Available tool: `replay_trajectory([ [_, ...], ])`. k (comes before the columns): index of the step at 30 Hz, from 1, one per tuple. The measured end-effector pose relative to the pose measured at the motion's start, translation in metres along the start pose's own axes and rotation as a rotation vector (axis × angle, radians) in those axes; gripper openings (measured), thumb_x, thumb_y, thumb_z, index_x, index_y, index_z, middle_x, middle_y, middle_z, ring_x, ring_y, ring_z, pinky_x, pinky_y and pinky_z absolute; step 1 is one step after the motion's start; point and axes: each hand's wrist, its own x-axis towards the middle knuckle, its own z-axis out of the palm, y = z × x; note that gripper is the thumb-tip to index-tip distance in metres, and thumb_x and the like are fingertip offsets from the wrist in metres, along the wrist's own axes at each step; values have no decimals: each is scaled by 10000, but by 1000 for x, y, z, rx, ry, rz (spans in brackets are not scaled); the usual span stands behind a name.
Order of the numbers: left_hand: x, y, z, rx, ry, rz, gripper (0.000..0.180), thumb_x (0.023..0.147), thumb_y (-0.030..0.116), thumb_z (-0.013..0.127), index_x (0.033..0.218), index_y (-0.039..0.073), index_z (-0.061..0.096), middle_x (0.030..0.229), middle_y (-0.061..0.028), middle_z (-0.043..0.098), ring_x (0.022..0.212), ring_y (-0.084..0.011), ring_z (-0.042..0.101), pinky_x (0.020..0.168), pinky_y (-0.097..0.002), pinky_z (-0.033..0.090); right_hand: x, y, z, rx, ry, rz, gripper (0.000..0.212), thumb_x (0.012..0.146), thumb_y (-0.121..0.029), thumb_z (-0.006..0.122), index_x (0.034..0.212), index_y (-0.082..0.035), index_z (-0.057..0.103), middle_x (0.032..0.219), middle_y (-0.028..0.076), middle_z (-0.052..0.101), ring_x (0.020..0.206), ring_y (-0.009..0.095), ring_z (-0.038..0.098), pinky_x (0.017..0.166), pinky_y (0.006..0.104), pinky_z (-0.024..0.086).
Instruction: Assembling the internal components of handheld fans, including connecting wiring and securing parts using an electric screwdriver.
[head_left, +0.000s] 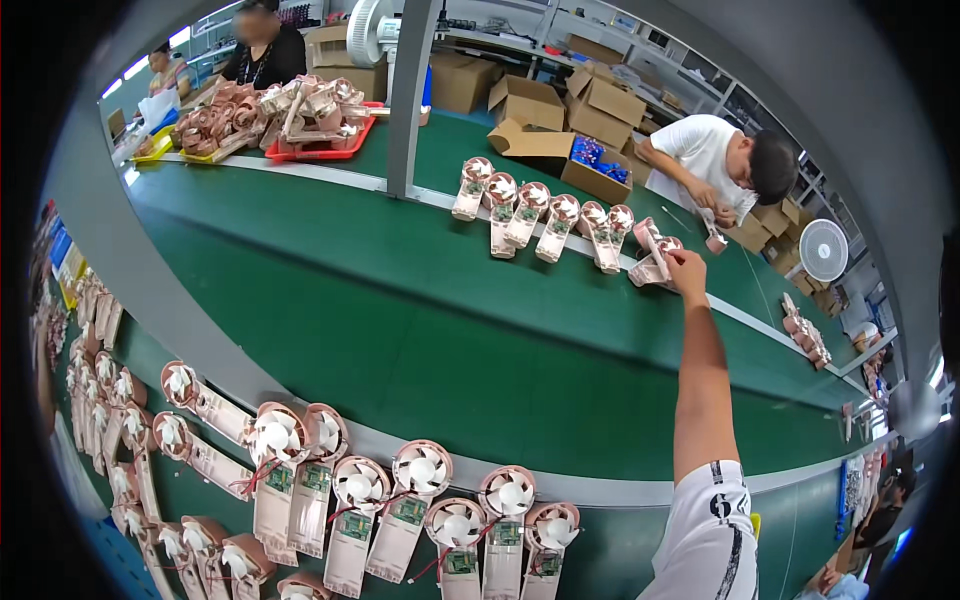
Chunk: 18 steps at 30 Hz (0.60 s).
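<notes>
My right arm stretches across the green conveyor belt, and my right hand (687, 273) is closed on the edge of a pink handheld fan housing (655, 262) on the far metal rail. Beside it to the left, several pink fan housings (557, 228) with white blades and green circuit boards lie in a row along the same rail. Nearer to me, several more open fan housings (365, 484) with white blades, boards and thin wires rest on the near bench. My left hand is out of view.
Across the belt (420, 330) a person in a white shirt (700, 160) bends over a pink part. A red tray (330, 152) piled with pink parts stands at the far left, by a metal post (408, 100). Cardboard boxes (540, 145) and a white fan (823, 250) stand beyond.
</notes>
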Motion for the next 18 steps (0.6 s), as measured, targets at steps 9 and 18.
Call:
replay_trajectory([
  [9, 1, -1, -13, 61, 122, 157, 230, 811, 177, 633, 990, 34, 648, 922, -168, 621, 847, -328, 611, 756, -416, 485, -36, -50, 16, 43, -101, 514, 879, 845, -573, 585, 1470, -32, 285, 1470, 334, 250, 1344, 489, 299, 1095, 484, 311],
  [18, 14, 12, -3, 126, 340, 310, 128, 810, 74, 630, 932, 46, 656, 895, -155, 645, 820, -317, 627, 747, -403, 502, -25, -13, 31, 345, -38, 279, 719, 862, -328, 652, 1339, 122, 357, 1350, 283, 451, 1266, 381, 446, 1070, 421, 344],
])
